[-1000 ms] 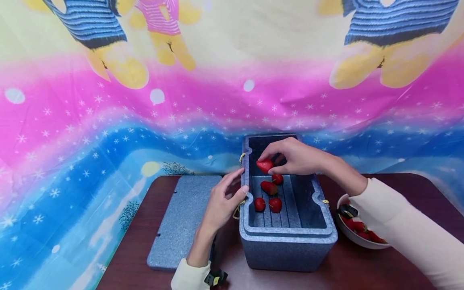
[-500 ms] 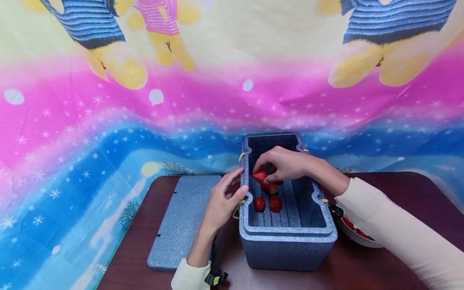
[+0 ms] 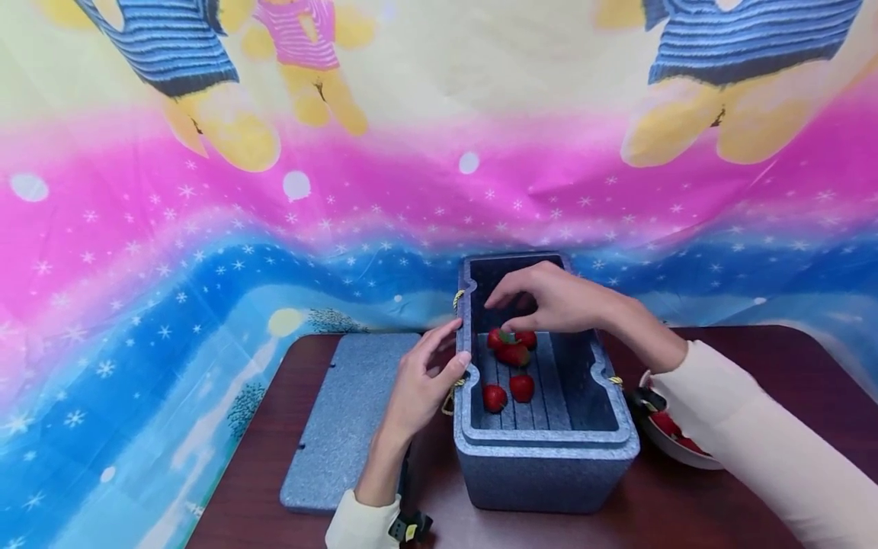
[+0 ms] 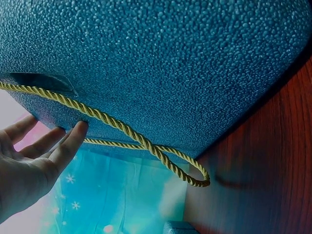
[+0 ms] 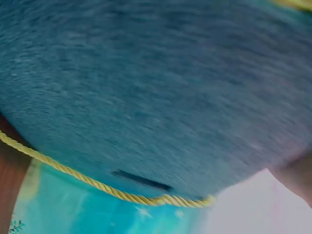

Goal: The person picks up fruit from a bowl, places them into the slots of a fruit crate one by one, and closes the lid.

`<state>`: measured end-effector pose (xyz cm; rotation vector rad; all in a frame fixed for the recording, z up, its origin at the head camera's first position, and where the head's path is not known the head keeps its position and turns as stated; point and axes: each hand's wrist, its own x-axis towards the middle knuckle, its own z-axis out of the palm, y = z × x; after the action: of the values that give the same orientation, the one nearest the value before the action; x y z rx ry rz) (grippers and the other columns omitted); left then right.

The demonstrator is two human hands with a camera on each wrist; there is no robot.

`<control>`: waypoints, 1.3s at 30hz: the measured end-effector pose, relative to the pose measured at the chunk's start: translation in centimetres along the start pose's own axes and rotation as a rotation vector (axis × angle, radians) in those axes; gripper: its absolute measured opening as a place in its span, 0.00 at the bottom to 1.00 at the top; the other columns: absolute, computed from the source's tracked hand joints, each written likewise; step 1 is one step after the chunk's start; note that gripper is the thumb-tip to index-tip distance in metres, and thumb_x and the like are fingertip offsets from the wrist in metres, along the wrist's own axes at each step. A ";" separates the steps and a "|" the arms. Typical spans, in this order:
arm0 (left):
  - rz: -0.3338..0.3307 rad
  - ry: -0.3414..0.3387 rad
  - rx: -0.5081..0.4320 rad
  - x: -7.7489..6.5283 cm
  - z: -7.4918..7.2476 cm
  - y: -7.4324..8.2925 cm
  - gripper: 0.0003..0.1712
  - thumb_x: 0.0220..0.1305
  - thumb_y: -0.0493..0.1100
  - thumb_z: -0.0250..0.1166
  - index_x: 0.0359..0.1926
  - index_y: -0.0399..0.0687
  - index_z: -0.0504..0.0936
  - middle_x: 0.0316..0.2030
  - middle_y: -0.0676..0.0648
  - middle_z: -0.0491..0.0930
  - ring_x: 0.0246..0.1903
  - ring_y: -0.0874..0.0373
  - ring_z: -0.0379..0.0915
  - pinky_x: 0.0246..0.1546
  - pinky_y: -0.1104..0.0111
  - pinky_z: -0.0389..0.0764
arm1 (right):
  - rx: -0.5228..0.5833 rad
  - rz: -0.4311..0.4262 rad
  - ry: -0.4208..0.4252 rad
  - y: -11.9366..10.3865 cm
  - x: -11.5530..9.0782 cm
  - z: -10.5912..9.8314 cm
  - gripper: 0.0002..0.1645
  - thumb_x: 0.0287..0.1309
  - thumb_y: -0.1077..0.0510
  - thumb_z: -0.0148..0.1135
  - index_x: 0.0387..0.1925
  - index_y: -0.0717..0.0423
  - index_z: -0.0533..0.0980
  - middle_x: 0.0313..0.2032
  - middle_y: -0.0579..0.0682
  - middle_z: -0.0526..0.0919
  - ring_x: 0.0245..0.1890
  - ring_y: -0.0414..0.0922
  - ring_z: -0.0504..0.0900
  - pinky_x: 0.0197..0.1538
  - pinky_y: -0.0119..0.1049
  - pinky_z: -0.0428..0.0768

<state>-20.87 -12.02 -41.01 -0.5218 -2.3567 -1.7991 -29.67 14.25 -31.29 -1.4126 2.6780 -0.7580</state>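
Note:
A grey speckled foam box (image 3: 545,484) stands on the table with its top uncovered. Several strawberries (image 3: 511,355) lie on its ribbed floor, grouped toward the left side. Over them, inside the box opening, my right hand (image 3: 562,301) hovers with thumb and fingers spread apart and nothing between them. My left hand (image 3: 414,385) rests its fingertips against the box's left wall, thumb near the rim. In the left wrist view those fingers (image 4: 73,144) touch the wall beside a yellow twisted rope (image 4: 122,127). The right wrist view holds mostly the blurred outer box wall (image 5: 146,97).
A white bowl (image 3: 675,455) of strawberries sits right of the box, partly hidden by the right sleeve. The grey lid (image 3: 343,427) lies flat to the left on the dark wooden table (image 3: 254,473). A printed cloth (image 3: 384,191) hangs behind.
My right hand lowered a strawberry into the box, let it go and rose slightly to the right. One front strawberry has shifted a little nearer. My left hand stayed in place.

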 end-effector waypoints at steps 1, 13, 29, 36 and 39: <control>0.004 0.000 -0.001 0.0 0.0 0.0 0.31 0.76 0.53 0.67 0.77 0.63 0.74 0.73 0.49 0.76 0.69 0.50 0.79 0.63 0.53 0.85 | -0.001 0.001 0.028 -0.2 -0.4 -0.5 0.22 0.64 0.57 0.78 0.59 0.47 0.86 0.58 0.48 0.89 0.55 0.49 0.89 0.58 0.52 0.89; -0.004 0.018 0.013 -0.5 -0.4 -0.2 0.31 0.76 0.51 0.68 0.76 0.61 0.75 0.73 0.48 0.76 0.69 0.50 0.79 0.64 0.52 0.85 | -0.083 0.091 0.346 -2.5 -8.4 -2.7 0.31 0.58 0.56 0.82 0.62 0.36 0.84 0.59 0.40 0.88 0.49 0.35 0.85 0.43 0.29 0.86; 0.024 0.006 0.036 0.4 0.5 -0.2 0.32 0.75 0.55 0.67 0.77 0.63 0.75 0.73 0.49 0.77 0.69 0.47 0.78 0.65 0.52 0.84 | -0.144 0.315 0.507 1.1 -16.6 -0.1 0.35 0.54 0.62 0.84 0.62 0.34 0.85 0.58 0.44 0.88 0.51 0.12 0.74 0.48 0.08 0.71; 0.026 -0.001 0.027 0.4 0.3 -0.1 0.32 0.76 0.57 0.66 0.77 0.63 0.75 0.72 0.48 0.77 0.70 0.46 0.78 0.66 0.46 0.83 | -0.199 0.368 0.480 4.1 -18.9 1.7 0.32 0.51 0.56 0.86 0.58 0.34 0.86 0.56 0.52 0.89 0.58 0.08 0.61 0.49 0.15 0.68; 0.017 0.008 0.023 0.2 0.1 -0.2 0.32 0.76 0.56 0.67 0.77 0.63 0.75 0.72 0.48 0.77 0.70 0.47 0.78 0.66 0.46 0.83 | -0.211 0.366 0.450 5.5 -19.6 2.5 0.32 0.51 0.56 0.86 0.58 0.35 0.86 0.57 0.54 0.89 0.53 0.09 0.63 0.45 0.16 0.68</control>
<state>-21.19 -11.98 -41.17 -0.5295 -2.3572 -1.7617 -21.78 31.16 -39.77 -0.8007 3.3087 -0.8589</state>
